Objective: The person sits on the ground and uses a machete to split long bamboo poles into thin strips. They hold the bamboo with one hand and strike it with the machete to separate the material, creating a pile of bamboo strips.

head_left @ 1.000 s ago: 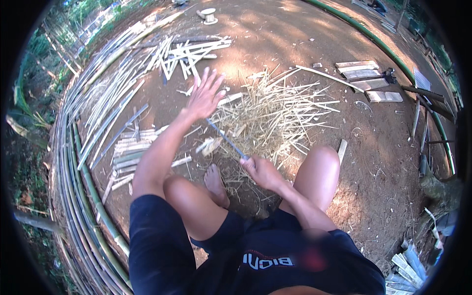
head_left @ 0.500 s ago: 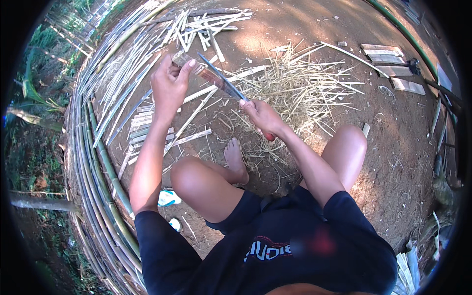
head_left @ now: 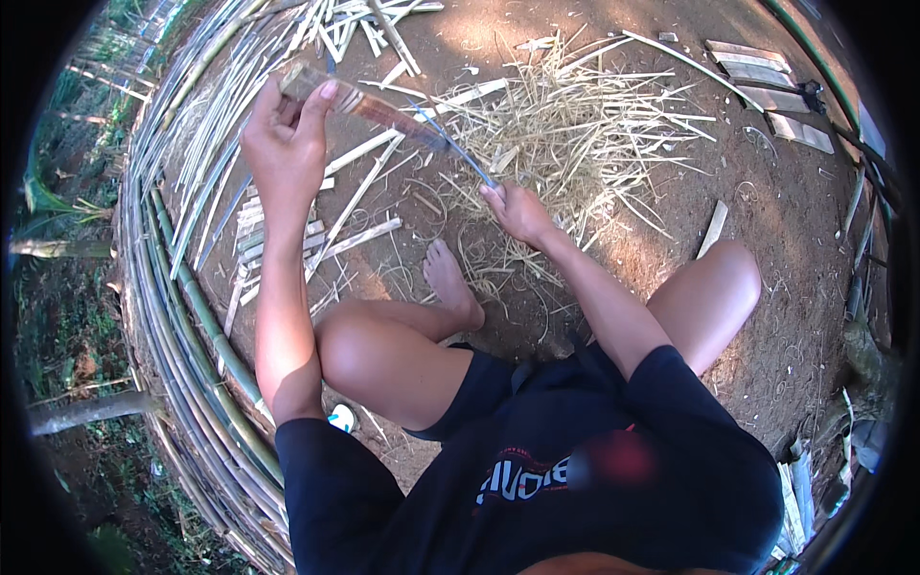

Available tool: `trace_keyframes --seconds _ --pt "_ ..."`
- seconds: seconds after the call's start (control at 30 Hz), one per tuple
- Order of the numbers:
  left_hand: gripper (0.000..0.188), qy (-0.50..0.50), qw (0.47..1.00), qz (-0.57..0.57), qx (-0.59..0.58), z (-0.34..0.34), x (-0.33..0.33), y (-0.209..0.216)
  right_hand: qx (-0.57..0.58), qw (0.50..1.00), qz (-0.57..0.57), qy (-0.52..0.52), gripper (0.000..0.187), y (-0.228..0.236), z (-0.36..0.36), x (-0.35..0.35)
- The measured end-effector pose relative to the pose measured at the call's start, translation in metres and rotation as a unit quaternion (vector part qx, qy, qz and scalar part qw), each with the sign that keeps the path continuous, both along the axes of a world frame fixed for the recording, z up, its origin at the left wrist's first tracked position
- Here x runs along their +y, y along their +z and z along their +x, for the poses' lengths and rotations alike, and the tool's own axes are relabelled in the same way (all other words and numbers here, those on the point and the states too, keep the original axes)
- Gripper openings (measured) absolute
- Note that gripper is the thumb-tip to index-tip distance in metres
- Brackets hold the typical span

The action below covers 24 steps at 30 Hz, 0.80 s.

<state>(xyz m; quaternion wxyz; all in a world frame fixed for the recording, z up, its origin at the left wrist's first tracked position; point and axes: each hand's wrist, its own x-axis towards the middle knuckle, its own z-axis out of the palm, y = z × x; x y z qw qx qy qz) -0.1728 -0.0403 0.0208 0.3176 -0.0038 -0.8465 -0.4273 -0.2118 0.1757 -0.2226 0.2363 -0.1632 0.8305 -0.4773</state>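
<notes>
The person sits on the bare ground [head_left: 767, 220] with one knee drawn up. The left hand [head_left: 287, 144] is lifted away from the body and is closed around the far end of a flat bamboo strip [head_left: 369, 103], with the thumb on top. The strip runs from this hand down toward the right hand [head_left: 517, 211], which is low, close above the ground, just beyond the bare foot [head_left: 450, 283]. The right hand is closed on the handle of a knife; its thin blade [head_left: 470, 158] lies along the near part of the strip and seems to touch it, though the exact contact point is too small to tell.

I judge that the step in hand is shaving or splitting the strip with the blade. The next stroke would need the left hand to hold the strip firm and steady while the blade goes along the grain, directed away from the foot and the leg.

A pile of pale shavings [head_left: 585, 125] lies on the ground behind the hands, and long bamboo poles [head_left: 182, 316] are stacked along the left edge of the ground.
</notes>
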Motion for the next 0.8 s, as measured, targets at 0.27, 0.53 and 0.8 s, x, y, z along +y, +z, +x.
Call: trace_keyframes --seconds 0.27,0.53,0.8 --pt "0.021 0.051 0.999 0.011 0.017 -0.001 -0.036 0.000 -0.021 0.997 0.061 0.049 0.052 0.027 -0.004 -0.017" --pt "0.025 0.075 0.997 0.021 -0.012 -0.019 -0.050 0.002 -0.142 0.983 0.111 -0.021 0.062 -0.132 -0.046 0.000" --pt "0.024 0.091 0.995 0.045 -0.011 -0.057 -0.084 0.003 -0.173 0.978 0.098 -0.068 0.067 -0.171 -0.044 0.030"
